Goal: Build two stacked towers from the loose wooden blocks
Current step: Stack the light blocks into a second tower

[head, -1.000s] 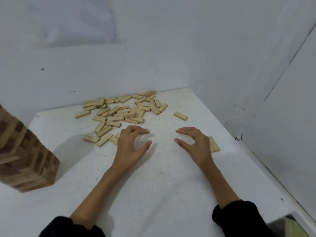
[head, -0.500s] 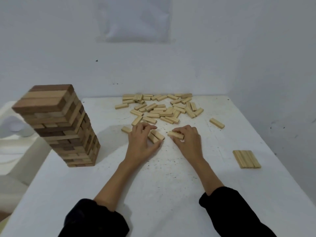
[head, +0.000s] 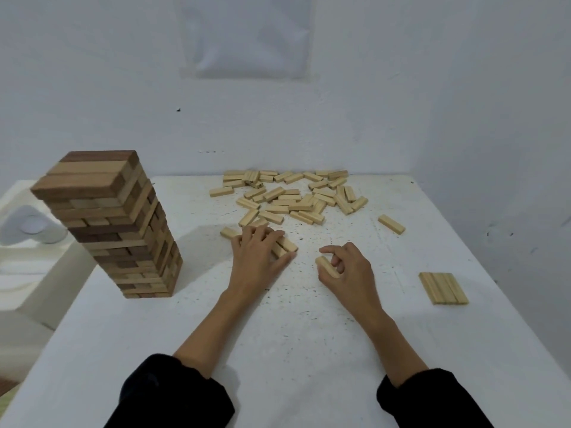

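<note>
Head view, near to far. Two dark sleeves [head: 173, 393] enter over a white table [head: 284, 344] whose matt top is flecked with dark specks.

The right hand [head: 352, 273] has drawn one pale block [head: 325, 264] toward the person, clear of the heap it was touching half a second ago. The block is now pinched between the thumb and curled fingers, one end showing. The left hand [head: 258, 261] stays where it was, its fingers laid nearly straight across a few blocks [head: 285, 244] at the heap's near edge, pressing rather than gripping them.

Judged from this, one block is on its way to the second tower and more are being gathered.

To the near right, well apart from both hands, lies a flat row of blocks [head: 443, 288] set side by side, probably the second tower's first layer.

To the left stands a finished tower [head: 105, 223] of crossed layers in mixed pale and dark brown wood, slightly twisted.

Farther off, the loose heap [head: 293, 199] of short, square-edged, smooth pale sticks lies against the far edge, with a single stray block [head: 391, 224] to its right. A plain white wall [head: 401, 88] lies behind.
</note>
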